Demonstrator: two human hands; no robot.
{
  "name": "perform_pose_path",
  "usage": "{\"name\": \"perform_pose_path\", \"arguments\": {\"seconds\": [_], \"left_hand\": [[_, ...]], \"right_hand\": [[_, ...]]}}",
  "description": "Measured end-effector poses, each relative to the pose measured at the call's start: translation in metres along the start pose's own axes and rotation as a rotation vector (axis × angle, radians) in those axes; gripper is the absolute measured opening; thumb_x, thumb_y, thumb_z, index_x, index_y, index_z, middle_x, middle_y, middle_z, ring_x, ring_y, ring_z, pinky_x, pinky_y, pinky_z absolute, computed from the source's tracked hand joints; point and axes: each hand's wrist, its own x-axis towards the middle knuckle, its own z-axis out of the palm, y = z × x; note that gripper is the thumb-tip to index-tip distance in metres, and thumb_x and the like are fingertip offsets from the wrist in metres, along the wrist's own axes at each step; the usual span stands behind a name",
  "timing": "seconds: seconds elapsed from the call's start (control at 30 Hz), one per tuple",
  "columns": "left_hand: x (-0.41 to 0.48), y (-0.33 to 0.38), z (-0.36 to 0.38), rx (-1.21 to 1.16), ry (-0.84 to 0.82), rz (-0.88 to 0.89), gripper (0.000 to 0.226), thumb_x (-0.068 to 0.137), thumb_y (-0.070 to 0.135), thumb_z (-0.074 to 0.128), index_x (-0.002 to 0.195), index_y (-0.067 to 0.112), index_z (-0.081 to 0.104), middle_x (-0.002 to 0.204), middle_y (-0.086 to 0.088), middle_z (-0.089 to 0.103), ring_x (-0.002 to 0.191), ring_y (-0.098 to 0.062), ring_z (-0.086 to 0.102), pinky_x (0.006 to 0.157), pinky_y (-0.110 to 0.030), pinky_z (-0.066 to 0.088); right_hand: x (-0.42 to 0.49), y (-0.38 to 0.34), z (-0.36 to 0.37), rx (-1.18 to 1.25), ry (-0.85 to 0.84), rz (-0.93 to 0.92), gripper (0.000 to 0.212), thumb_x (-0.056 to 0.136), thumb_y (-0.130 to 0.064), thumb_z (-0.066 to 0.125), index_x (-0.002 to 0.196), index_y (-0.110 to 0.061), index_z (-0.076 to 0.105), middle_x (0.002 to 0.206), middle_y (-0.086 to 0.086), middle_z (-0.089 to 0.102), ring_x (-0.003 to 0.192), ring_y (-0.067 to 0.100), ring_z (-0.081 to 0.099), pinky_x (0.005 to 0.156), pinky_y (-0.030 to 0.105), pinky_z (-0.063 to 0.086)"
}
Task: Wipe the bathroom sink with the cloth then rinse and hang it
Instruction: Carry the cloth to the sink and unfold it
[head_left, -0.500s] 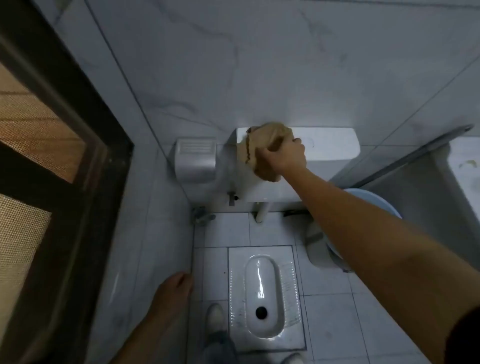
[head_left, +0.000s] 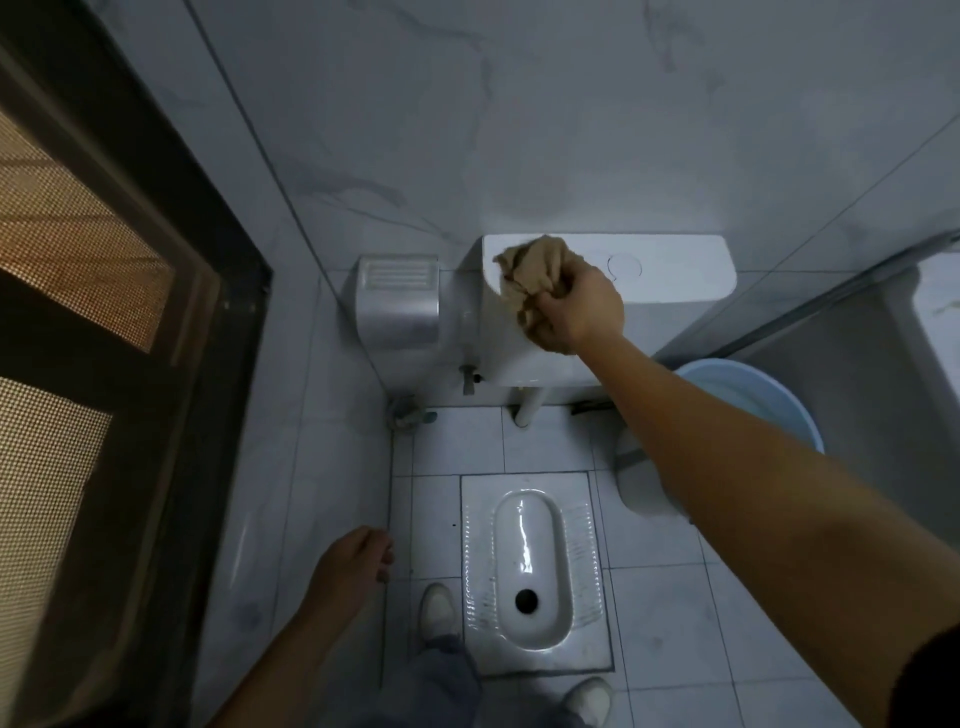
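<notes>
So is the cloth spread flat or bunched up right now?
Bunched up. The cloth is a crumpled wad gripped in the right hand, held against the white cistern near its left end; no flat part shows.

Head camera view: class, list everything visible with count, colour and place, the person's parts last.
crumpled tan cloth: one, tan, against the cistern's top left end
white plastic cistern: one, white, on the back wall
silver metal wall box: one, silver-grey, left of the cistern
white ceramic squat pan: one, white, set in the floor tiles
light blue plastic basin: one, light blue, at right, beside the cistern
dark-framed mesh door: one, dark brown, far left
white shoes: two, white, bottom edge beside the pan
right hand: one, gripping the cloth
left hand: one, low left, holding nothing
</notes>
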Motion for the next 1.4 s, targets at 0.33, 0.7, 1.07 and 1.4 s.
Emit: {"name": "perform_pose_path", "arguments": {"seconds": [0.33,0.7,1.07,1.4], "left_hand": [[-0.010,0.015,0.013,0.158,-0.103,0.038,0.026,0.102,0.020,0.052,0.089,0.005,0.069,0.090,-0.011,0.074,0.073,-0.025,0.065,0.067,-0.029,0.046],[-0.036,0.019,0.089,0.434,-0.369,0.108,0.024,0.102,0.016,0.051,0.089,0.004,0.067,0.090,-0.016,0.071,0.066,-0.023,0.062,0.058,-0.027,0.046],[-0.138,-0.039,0.145,0.535,-0.245,0.134,0.029,0.104,0.014,0.047,0.092,-0.002,0.066,0.089,-0.021,0.069,0.072,-0.028,0.061,0.060,-0.028,0.043],[-0.189,-0.030,0.261,0.709,-0.320,0.188,0.031,0.104,0.022,0.050,0.097,-0.003,0.067,0.087,-0.019,0.072,0.070,-0.028,0.063,0.063,-0.030,0.042]], "right_hand": [[-0.216,0.127,-0.006,0.368,0.168,0.166,0.027,0.078,-0.038,0.079,0.095,-0.020,0.070,0.083,-0.003,0.072,0.077,0.013,0.069,0.073,0.039,0.059],[-0.430,0.281,0.056,0.466,0.273,0.682,0.024,0.083,-0.044,0.075,0.090,-0.022,0.069,0.084,-0.005,0.070,0.079,0.013,0.067,0.069,0.031,0.054],[-0.527,0.396,0.052,0.639,0.280,0.684,0.025,0.081,-0.044,0.076,0.083,-0.020,0.070,0.079,0.002,0.071,0.077,0.021,0.067,0.068,0.036,0.052],[-0.577,0.468,-0.048,0.850,0.559,0.664,0.018,0.080,-0.034,0.079,0.087,-0.019,0.072,0.078,-0.002,0.072,0.067,0.013,0.065,0.065,0.028,0.052]]}}
